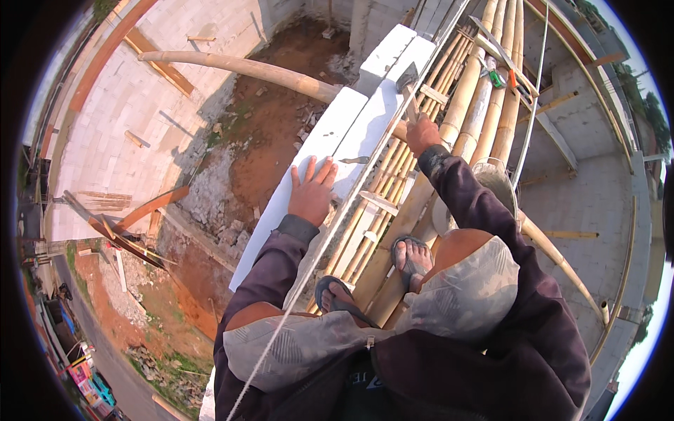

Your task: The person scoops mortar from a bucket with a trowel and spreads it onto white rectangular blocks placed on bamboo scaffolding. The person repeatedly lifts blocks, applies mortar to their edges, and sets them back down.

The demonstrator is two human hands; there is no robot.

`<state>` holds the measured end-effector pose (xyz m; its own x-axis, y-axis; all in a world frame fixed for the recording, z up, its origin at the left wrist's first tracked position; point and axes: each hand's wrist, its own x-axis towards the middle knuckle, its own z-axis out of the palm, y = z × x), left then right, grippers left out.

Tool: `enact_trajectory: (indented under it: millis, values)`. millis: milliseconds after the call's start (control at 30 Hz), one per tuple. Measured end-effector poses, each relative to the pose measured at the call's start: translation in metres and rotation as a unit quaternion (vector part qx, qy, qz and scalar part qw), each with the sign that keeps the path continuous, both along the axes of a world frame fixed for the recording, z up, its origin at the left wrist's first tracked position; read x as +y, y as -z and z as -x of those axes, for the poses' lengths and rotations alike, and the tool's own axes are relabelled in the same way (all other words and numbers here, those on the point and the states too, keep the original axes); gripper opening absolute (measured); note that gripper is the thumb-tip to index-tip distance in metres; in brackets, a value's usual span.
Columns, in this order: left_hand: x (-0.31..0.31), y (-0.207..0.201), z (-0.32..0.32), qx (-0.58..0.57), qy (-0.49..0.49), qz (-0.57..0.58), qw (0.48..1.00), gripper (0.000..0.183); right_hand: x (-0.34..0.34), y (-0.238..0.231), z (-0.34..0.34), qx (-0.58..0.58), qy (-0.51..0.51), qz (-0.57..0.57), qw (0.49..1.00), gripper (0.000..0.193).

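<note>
My left hand (311,191) lies flat, fingers spread, on top of a row of white lightweight concrete blocks (333,123). My right hand (424,135) is closed around the handle of a hammer (413,107). The hammer's metal head is up against the side of the blocks, near a joint farther along the row. A taut string (351,200) runs along the wall between my hands and passes close to the right one. A small dark patch (354,160) marks the block just ahead of my left fingers.
My sandalled feet (412,258) rest on a bamboo scaffold (484,116). On its poles lie a green-handled tool (497,78) and an orange-handled one (512,78). A round grey container (495,184) sits beside my right arm. Beyond the wall, the ground drops away to dirt and rubble (270,151).
</note>
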<state>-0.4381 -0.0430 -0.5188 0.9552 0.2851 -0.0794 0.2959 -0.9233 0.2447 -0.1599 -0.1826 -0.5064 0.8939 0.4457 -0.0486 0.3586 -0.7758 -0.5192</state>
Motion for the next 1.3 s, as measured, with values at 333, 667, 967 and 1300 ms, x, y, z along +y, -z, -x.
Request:
enact_trajectory:
  millis: [333,667,967,1300]
  values:
    - [0.004,-0.001,0.003,-0.033,-0.034,0.053,0.997,0.068,-0.047,0.040,0.115,0.465,0.231,-0.273,0.810,0.020]
    - [0.003,-0.001,-0.001,-0.033,-0.041,0.035,0.998,0.082,-0.041,0.109,0.166,0.567,0.265,-0.237,0.743,0.014]
    - [0.003,-0.004,-0.003,-0.038,-0.044,0.039,0.998,0.083,-0.032,0.126,0.167,0.575,0.252,-0.224,0.745,0.014]
    - [0.001,0.002,-0.001,-0.066,-0.052,0.050,0.995,0.084,-0.036,0.085,0.158,0.494,0.269,-0.296,0.772,0.022]
